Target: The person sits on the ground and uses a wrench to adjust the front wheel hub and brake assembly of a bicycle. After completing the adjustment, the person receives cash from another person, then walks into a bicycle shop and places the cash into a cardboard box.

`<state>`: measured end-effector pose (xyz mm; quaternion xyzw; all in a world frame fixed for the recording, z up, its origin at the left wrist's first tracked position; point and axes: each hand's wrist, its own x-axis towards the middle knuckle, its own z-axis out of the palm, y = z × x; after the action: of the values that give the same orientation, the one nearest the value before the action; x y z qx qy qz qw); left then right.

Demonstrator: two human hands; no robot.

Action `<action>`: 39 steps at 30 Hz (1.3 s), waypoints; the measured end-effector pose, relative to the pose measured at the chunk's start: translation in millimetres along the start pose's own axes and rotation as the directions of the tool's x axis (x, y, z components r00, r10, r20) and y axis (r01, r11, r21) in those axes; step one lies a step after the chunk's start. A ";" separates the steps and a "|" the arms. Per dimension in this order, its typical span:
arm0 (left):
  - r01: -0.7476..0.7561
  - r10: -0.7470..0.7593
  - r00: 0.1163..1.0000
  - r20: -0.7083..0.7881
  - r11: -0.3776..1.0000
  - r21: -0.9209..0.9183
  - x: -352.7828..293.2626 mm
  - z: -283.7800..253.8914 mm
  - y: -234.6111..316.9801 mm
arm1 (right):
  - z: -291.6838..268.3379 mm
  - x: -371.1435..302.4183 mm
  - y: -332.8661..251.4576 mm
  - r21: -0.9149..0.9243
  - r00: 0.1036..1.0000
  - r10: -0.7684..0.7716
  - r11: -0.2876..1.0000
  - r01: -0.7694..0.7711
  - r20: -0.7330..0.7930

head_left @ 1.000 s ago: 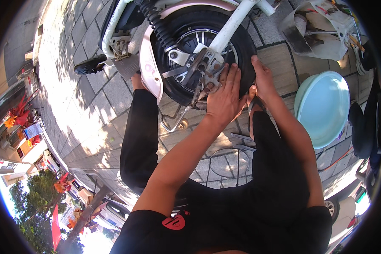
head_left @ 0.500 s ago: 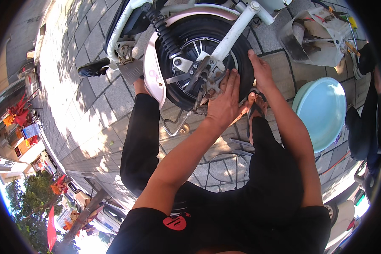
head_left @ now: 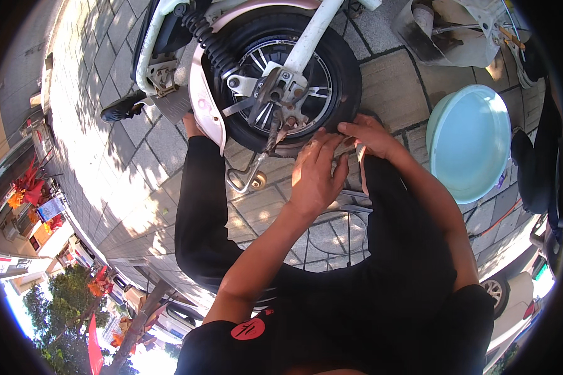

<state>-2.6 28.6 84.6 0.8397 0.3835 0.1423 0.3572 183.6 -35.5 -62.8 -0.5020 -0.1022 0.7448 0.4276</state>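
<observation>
A scooter's wheel with a black tyre point(head_left: 350, 81) stands before me under a pink fender point(head_left: 204, 106). My left hand point(head_left: 316, 172) is at the tyre's near edge, its fingers stretched out and the thumb apart, holding nothing. Close to its right, my right hand point(head_left: 370, 136) is by the lower right of the tyre, over my foot. Its thumb points toward the tyre and its fingers are loosely bent, some of them hidden. I cannot tell whether either hand presses on the rubber. The metal axle bracket point(head_left: 280, 94) and a spring point(head_left: 273, 134) sit at the hub, beyond my left hand.
A pale blue basin point(head_left: 433, 147) stands to my right. Beyond it lies a whitish container point(head_left: 413, 37) with tools inside. A bent metal stand point(head_left: 234, 181) reaches onto the paving below the wheel. Metal bars and a thin loop point(head_left: 308, 240) lie between my legs. Another person's dark-clothed leg point(head_left: 532, 181) is at the far right.
Both hands have come nearer to me, the left off the hub area and the right down from the tyre's right side. The wheel now appears higher and farther left in view.
</observation>
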 end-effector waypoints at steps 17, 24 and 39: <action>-0.536 0.060 0.835 0.548 0.320 0.781 109.0 2.1 -8.6 | 20.3 14.5 15.4 -0.651 0.955 0.160 0.758 0.044 0.251; -0.538 0.090 0.837 0.540 0.321 0.779 120.7 -3.7 -13.5 | 25.1 13.6 6.0 -0.616 0.953 0.218 0.786 -0.043 0.211; -0.634 0.064 0.732 0.678 0.429 0.644 139.3 -13.2 -15.9 | 17.4 11.8 25.5 -0.571 0.992 0.105 0.820 -0.049 0.066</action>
<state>74.7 146.1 77.7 0.9658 0.0844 -0.2409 -0.0445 153.9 -37.6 -77.2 -0.5746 -0.3189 0.7199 0.2231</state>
